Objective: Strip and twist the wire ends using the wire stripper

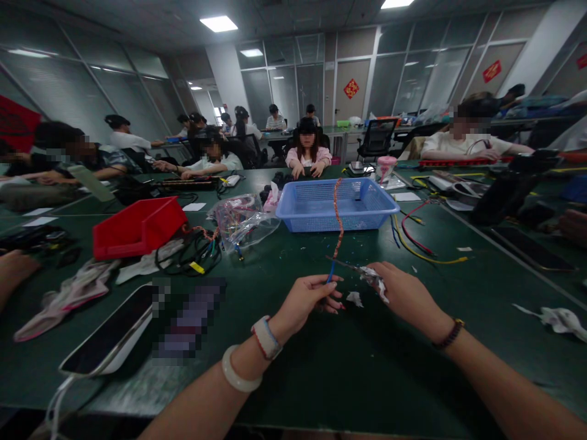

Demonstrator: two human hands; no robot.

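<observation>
Left hand (pixel 316 294) clamped on the blue end of the copper-coloured braided cable (pixel 338 223); right hand (pixel 398 290) closed around the scissors (pixel 351 266), blades at the cable; cable runs away to the far side, its far part over the blue basket (pixel 337 208); red bin (pixel 137 229) at left.

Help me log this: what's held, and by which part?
Left hand: copper-coloured braided cable, by its blue end. Right hand: grey metal scissors, by white-wrapped handles.
</observation>
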